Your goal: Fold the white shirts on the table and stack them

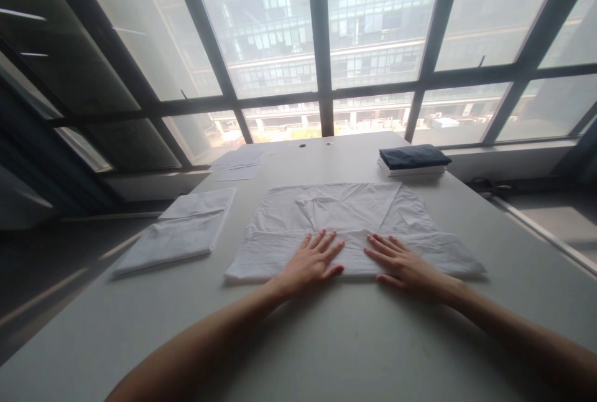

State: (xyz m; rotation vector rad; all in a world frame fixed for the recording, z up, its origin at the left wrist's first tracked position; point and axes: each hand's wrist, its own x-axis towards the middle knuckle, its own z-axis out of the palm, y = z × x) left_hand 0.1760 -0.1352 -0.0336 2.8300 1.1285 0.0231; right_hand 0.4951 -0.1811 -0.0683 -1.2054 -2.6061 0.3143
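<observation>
A white cloth garment (pixel 345 203) lies partly folded on the white table in front of me, its near part turned over into a wide band. My left hand (pixel 314 261) rests flat on that band, left of the middle, with its fingers spread. To the right of it, my right hand (pixel 403 265) also lies flat on the band with fingers apart. Both palms face down, and neither hand grips the cloth. Wrinkles run across the garment's far half. What kind of garment it is I cannot tell.
At the left table edge lies a folded white cloth (pixel 180 234). Pale sheets (pixel 239 164) rest behind it. On the back right, a dark blue folded cloth (pixel 414 157) tops a white stack (pixel 410 170). The white table (pixel 326 346) reaches toward tall windows (pixel 373 22).
</observation>
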